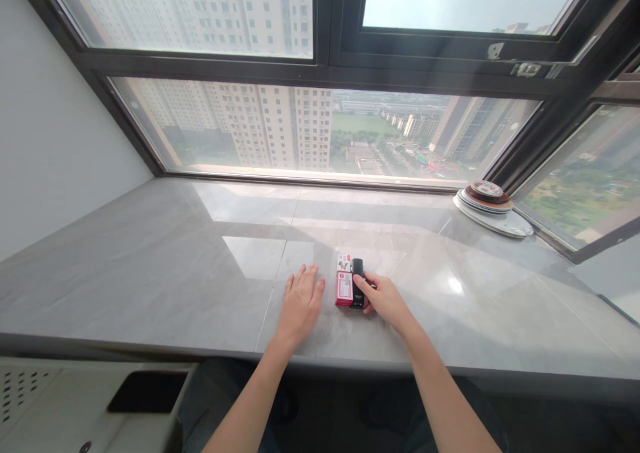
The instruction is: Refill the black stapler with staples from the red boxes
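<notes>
My right hand (pixel 384 298) grips a slim black block (pixel 357 298).
My left hand (pixel 300 303), palm-down, fingers loosely spread, empty; right thumb and fingers closed round smooth block, just beside boxy red-and-white carton (pixel 344 289), mid-counter (pixel 150 286), glossy grey; round stacked discs (pixel 485 203) far right.

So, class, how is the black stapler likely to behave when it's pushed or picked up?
The black stapler will probably stay stiff, as its outline looks straight under the thumb of the right hand. Its long, narrow body seems unlikely to roll. If pushed, it may slide fairly easily, since the countertop looks smooth and glossy.
</notes>
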Tool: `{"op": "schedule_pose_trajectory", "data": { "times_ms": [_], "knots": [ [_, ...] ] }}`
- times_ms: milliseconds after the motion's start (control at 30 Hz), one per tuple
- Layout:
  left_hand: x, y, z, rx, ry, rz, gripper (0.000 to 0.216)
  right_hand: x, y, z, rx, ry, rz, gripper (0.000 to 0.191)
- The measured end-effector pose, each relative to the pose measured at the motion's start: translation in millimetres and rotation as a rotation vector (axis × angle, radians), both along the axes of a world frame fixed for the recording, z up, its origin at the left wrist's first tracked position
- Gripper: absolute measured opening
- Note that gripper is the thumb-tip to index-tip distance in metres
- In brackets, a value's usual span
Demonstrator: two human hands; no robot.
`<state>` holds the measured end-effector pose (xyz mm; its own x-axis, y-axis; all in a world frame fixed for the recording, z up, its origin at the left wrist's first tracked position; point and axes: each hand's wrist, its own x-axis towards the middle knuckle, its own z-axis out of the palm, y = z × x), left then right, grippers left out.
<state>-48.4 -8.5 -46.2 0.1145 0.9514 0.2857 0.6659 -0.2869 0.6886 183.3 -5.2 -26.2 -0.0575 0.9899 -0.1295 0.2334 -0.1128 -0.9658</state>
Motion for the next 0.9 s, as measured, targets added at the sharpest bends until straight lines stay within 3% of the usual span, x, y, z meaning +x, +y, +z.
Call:
{"op": "schedule_pose_trajectory", "data": {
  "times_ms": [133,233,333,467,600,767,900],
  "knots": [
    [-10,-1,8.7,-0.057,-0.364,0.034,0.046,-73,0,1.6,0.073,-0.010,0.043,0.055],
    [-12,-4,13.4,-0.061,-0.451,0.060,0.044,-92,-2,4.8,0.117,-0.029,0.042,0.052],
    [-7,-8,17.4,-0.002,-0.341,0.144,0.049,-82,-4,5.4,0.109,-0.053,0.014,0.053],
    [7,-13,23.0,0.080,-0.018,0.335,0.070,-49,-8,2.2,0.090,-0.090,-0.061,0.056],
    [9,-17,27.5,0.018,0.109,0.370,0.064,-30,-16,0.4,0.071,-0.068,-0.119,0.063],
    [-23,-7,35.4,0.079,0.097,0.362,0.057,-31,-21,1.6,0.058,-0.047,-0.169,0.070],
    [-61,29,38.7,0.093,0.175,0.394,0.054,-33,-21,0.5,0.068,-0.057,-0.194,0.069]
  ]
}}
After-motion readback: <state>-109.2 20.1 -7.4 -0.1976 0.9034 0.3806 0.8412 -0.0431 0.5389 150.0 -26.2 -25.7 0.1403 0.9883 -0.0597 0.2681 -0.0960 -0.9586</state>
